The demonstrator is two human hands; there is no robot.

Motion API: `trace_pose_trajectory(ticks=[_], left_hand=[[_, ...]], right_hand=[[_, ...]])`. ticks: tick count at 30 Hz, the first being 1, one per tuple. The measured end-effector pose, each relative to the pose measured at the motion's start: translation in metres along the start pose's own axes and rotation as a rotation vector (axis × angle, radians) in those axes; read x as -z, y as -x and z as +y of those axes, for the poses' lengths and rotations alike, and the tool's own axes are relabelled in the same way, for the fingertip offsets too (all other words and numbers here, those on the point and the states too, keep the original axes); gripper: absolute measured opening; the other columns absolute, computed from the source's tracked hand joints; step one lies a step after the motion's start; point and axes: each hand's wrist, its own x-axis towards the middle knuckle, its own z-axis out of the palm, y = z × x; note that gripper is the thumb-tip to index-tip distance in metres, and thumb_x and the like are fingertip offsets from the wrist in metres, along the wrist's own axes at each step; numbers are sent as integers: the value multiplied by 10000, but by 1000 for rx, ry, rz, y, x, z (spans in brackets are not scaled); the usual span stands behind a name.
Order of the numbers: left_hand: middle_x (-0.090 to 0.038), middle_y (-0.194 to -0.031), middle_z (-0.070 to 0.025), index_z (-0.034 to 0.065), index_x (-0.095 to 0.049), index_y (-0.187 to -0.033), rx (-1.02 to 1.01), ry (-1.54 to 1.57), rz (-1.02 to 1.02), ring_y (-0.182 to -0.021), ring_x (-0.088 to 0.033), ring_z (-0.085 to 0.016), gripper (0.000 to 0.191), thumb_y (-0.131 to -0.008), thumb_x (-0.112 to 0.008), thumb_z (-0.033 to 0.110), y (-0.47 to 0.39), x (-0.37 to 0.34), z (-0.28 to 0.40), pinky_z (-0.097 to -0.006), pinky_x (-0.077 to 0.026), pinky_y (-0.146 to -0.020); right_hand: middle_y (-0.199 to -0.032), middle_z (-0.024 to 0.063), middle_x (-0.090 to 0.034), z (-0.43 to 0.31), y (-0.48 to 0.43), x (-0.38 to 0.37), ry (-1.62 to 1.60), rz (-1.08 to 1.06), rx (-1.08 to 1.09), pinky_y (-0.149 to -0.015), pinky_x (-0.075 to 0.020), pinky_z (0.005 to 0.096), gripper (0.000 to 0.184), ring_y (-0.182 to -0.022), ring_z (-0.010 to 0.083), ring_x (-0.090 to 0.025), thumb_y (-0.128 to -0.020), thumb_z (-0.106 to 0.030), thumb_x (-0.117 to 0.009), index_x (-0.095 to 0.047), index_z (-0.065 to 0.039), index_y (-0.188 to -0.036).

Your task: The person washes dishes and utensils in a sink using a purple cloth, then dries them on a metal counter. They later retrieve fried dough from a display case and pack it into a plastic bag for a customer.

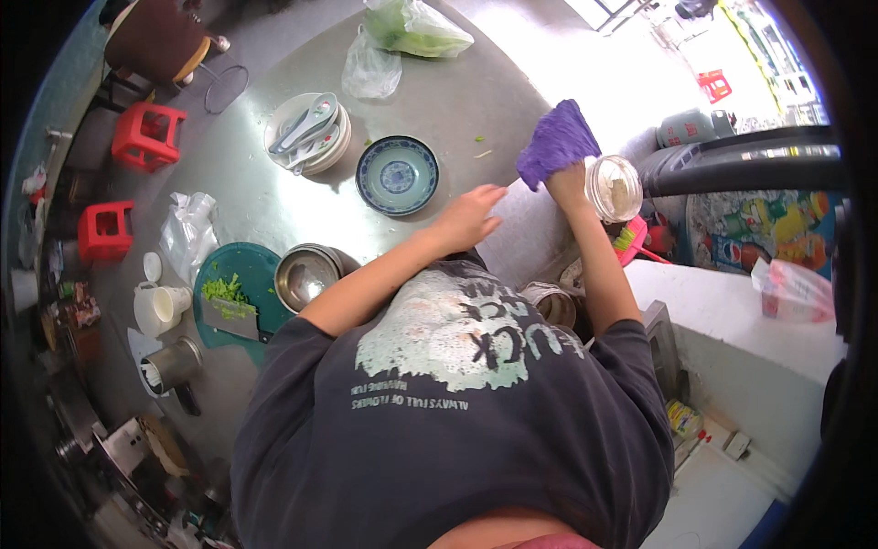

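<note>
My right hand [568, 187] holds a crumpled purple cloth [559, 141], which covers most of its fingers, near the right edge of a stainless steel table [453, 123]. My left hand [463, 221] has nothing in it and reaches over the table's near edge, its fingers apart. Just beyond it stands a blue-patterned bowl [398, 176] with nothing inside. Farther left, a stack of white dishes [322, 161] carries several ceramic spoons [319, 117]. A glass jar [614, 189] with pale contents appears just right of my right wrist.
Left of me, chopped greens [226, 289] and a cleaver [230, 317] lie on a green cutting board [257, 264] beside stacked metal bowls [307, 278]. Plastic bags [418, 31], one with green vegetables, sit at the far side. Red stools [147, 137] stand beyond; a white counter [727, 298] is at right.
</note>
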Motion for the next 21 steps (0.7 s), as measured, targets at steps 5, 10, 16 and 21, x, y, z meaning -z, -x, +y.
trace_pose_trajectory(ticks=[5,10,16,21], left_hand=[[-622,-1091,-161,-4,-531,-1209,420,179,16,-974,-613,-253,416,-838,-593,173,28,23,-38,-328,-474,-846],[-679,-967,-110,13,-623,-1084,718,235,342,-878,-634,-164,320,-841,-596,219,74,29,-53,-292,-482,-787],[-674,-947,-136,25,-646,-1023,850,233,550,-874,-647,-228,285,-819,-590,217,84,8,-40,-314,-487,-795],[-669,-958,-148,18,-635,-1042,895,233,578,-878,-647,-234,299,-828,-586,221,92,3,-27,-316,-486,-790]], right_hand=[[-928,187,-582,49,-26,-76,39,-343,-243,-820,-430,447,203,-902,369,-537,-697,-58,-542,-596,15,-879],[-954,210,-587,76,-47,-118,9,-364,-327,-818,-436,454,218,-911,373,-550,-698,-127,-572,-587,12,-865],[-915,165,-597,63,-70,-63,-154,-235,-131,-813,-440,400,204,-893,328,-555,-766,-66,-524,-613,5,-935],[-1213,215,-503,-5,-54,-66,-406,-453,332,-975,-372,422,392,-1156,362,-456,-769,-67,-570,-546,0,-1155]])
